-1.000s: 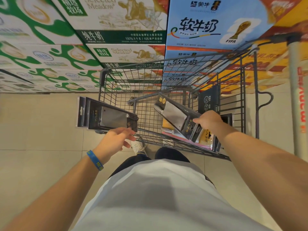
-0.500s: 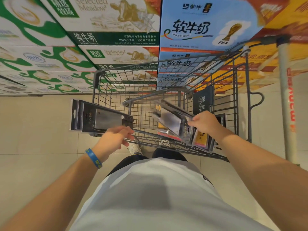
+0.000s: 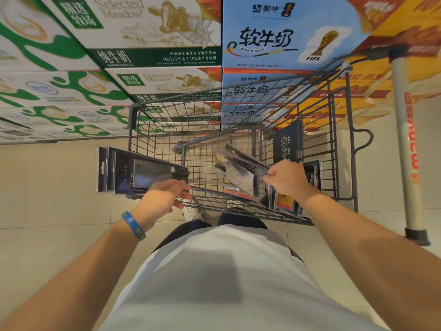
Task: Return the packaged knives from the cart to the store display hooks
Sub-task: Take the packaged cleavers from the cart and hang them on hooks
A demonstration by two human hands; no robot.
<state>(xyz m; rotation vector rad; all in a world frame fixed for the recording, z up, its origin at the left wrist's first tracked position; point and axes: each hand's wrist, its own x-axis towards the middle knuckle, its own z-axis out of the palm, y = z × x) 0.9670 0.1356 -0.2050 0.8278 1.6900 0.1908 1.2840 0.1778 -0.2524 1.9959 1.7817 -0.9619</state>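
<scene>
Two bare forearms reach forward from a person in a white shirt (image 3: pixel 226 283), seen from above. A blue wristband (image 3: pixel 133 225) circles the left wrist. A white shoe (image 3: pixel 191 213) shows on the tiled floor (image 3: pixel 47 199) under the near edge of a wire cart (image 3: pixel 176 101).

The left hand (image 3: pixel 164 197) curls its fingers round the near end of a stack of knife packs (image 3: pixel 143 173). It holds the stack roughly level just outside the cart's left wall, above the floor. A broad blade shows through the top pack's clear front. The hang tabs point left, away from the cart. The exact number of packs in the stack cannot be told.

The right hand (image 3: pixel 286 180) is inside the cart, fingers curled tightly on the near edge of a tilted pack (image 3: pixel 241 175). That pack is blurred, and its far end slants up toward the middle of the cart. Just below and beside this hand, spare packs (image 3: pixel 284 204) stand on edge against the cart's near wall, one with an orange-yellow card.

A black tag (image 3: pixel 287 144) marked YES and NO hangs inside the cart, beyond the right hand. The cart handle (image 3: pixel 405 151), a pale bar with red lettering, runs along the right side.

Beyond the cart, boxes stand stacked on the floor. Green boxes (image 3: pixel 143 32) on the left read Selected Meadow. Blue boxes (image 3: pixel 274 37) in the middle show a gold trophy and the word FIFA. Orange boxes (image 3: pixel 358 96) fill the right.
</scene>
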